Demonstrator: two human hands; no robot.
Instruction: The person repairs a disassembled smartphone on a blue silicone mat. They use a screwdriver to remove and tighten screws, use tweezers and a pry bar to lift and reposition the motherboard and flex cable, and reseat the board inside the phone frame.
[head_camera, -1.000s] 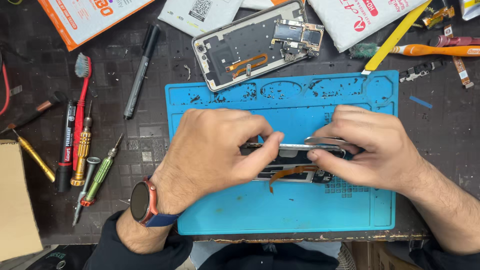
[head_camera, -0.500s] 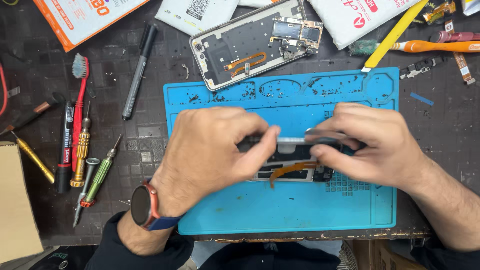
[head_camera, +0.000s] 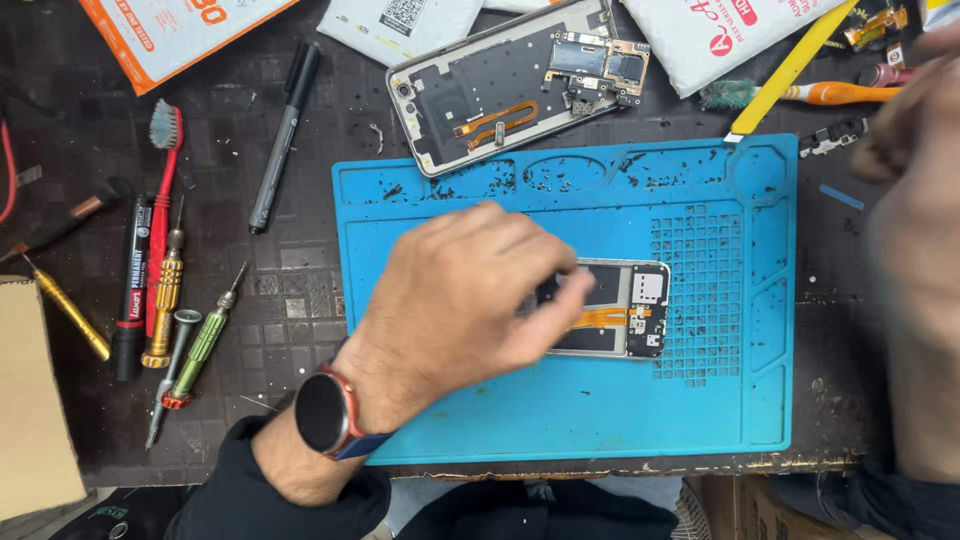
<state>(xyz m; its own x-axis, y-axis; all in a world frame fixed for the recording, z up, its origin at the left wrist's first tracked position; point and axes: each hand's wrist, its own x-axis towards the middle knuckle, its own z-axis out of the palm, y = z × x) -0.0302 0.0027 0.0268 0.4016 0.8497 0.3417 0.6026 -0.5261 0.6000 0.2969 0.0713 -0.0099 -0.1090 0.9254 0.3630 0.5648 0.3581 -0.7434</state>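
The left hand (head_camera: 460, 300) lies palm-down over the opened phone frame with its orange flex cable (head_camera: 625, 310), fingers curled together and pressing on the frame's left portion. The frame lies flat near the centre of the blue silicone repair mat (head_camera: 560, 420), beside the mat's grid of small square cells. The right hand (head_camera: 915, 200) is raised at the right edge of view, blurred; whether its fingers are apart or together cannot be told, and no object is seen in it. A second opened phone body with exposed circuit board (head_camera: 510, 85) lies just beyond the mat's far edge. Screwdrivers with yellow and green handles (head_camera: 185, 320) lie left of the mat, well apart from it.
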